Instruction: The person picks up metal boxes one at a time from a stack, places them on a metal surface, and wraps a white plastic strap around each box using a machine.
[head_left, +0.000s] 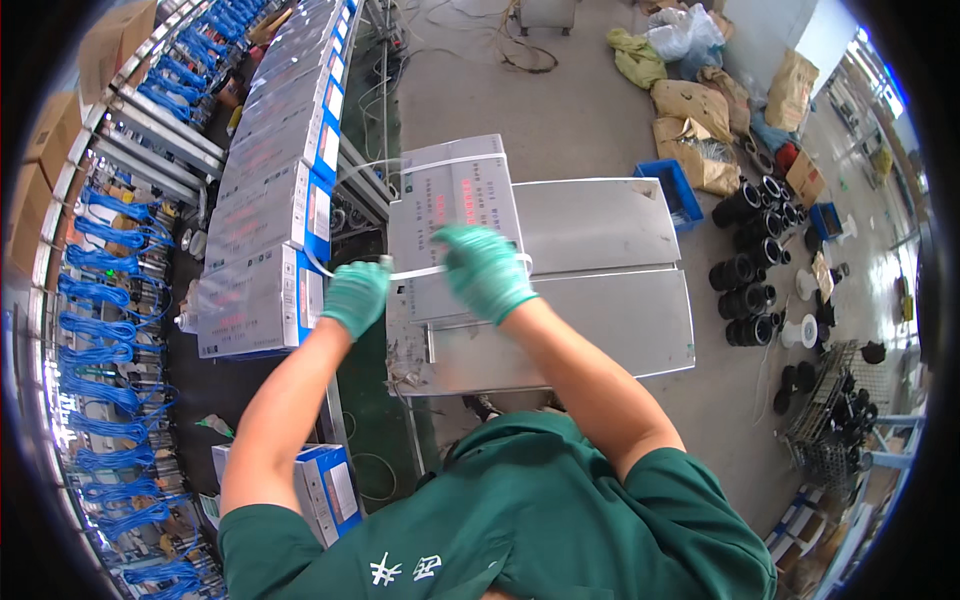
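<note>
A grey printed carton (418, 190) lies on a metal-topped bench (600, 310) in front of me. A white plastic strap (480, 157) crosses its far part. Across its nearer part runs a second white strap (416, 273). My left hand (357, 298), in a green glove, is closed on this strap at the carton's left side. My right hand (487, 272), gloved alike, is over the carton's top on the same strap, which shows as a small loop past its right side. The right fingers are smeared by motion, so their grip cannot be made out.
Left of the bench stands a long row of grey-and-blue cartons (250, 265). Beyond them a rack holds coiled blue cables (100, 290). A blue crate (672, 190) sits behind the bench at right, near sacks (690, 105) and black spools (745, 270) on the floor.
</note>
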